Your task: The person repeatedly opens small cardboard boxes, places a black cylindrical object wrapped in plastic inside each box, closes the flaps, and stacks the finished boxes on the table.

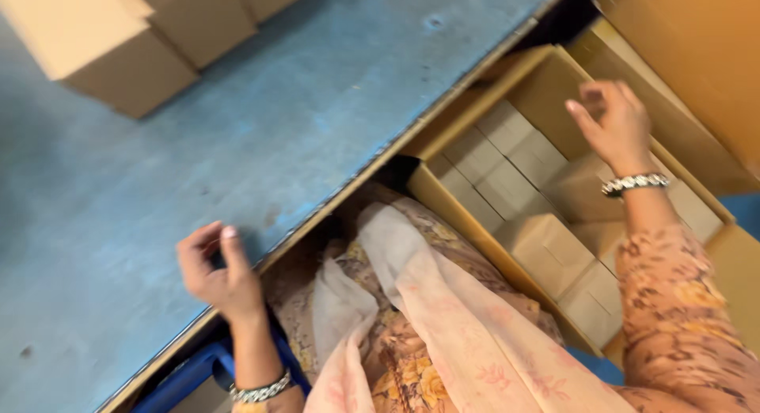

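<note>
1. Small cardboard boxes are packed in rows inside a large open carton, which sits below the table edge at the person's right side.
2. The fingers of the right hand are curled loosely inward above those rows; whether anything is pinched between them cannot be told, as the view is blurred there.
3. A metal bracelet is worn at the right wrist, and a patterned orange sleeve follows behind it.
4. The fingers of the left hand are half bent and slightly apart, nothing is gripped, and they are laid at the near edge of the blue table.
5. A second bracelet is seen at the left wrist.
6. A pale pink scarf is draped over the lap between the two arms.
7. Closed brown boxes are stacked at the far side of the table, well apart from both hands.
</note>
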